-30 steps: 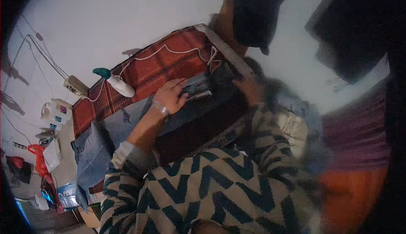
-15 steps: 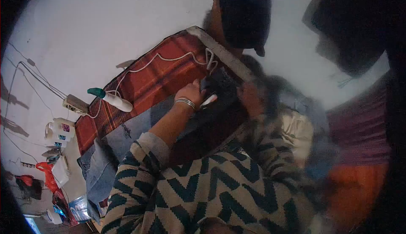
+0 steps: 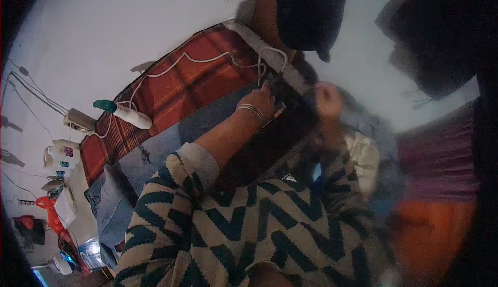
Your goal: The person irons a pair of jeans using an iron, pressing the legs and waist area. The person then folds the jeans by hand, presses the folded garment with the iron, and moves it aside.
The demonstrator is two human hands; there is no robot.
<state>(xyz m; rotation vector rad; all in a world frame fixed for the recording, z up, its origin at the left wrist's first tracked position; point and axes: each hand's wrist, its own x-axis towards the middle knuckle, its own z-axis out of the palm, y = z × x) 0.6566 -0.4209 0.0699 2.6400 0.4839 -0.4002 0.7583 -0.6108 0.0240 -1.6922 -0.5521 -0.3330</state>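
My left hand (image 3: 258,103), with bangles at the wrist, is closed round the handle of a corded iron (image 3: 280,109), mostly hidden under the hand. A white cord (image 3: 207,60) runs to it. Beneath the iron lie dark jeans (image 3: 275,139), their lighter blue part (image 3: 163,144) stretching left over a red plaid cloth (image 3: 176,87). My right hand (image 3: 329,100) is beyond the dark fabric's right edge, its fingers curled and slightly blurred. Whatever they hold, if anything, cannot be made out.
A white bottle with a green top (image 3: 124,113) lies on the plaid cloth. Beside it is a socket box (image 3: 79,122) with cords. White jugs (image 3: 61,157) and a red bag (image 3: 49,212) are at the left. Dark clothing (image 3: 311,12) hangs at the top; orange cloth (image 3: 436,235) is at right.
My left hand has moved the iron to the right and slightly up over the dark fabric. My right hand has risen and gone right. The view has shifted slightly.
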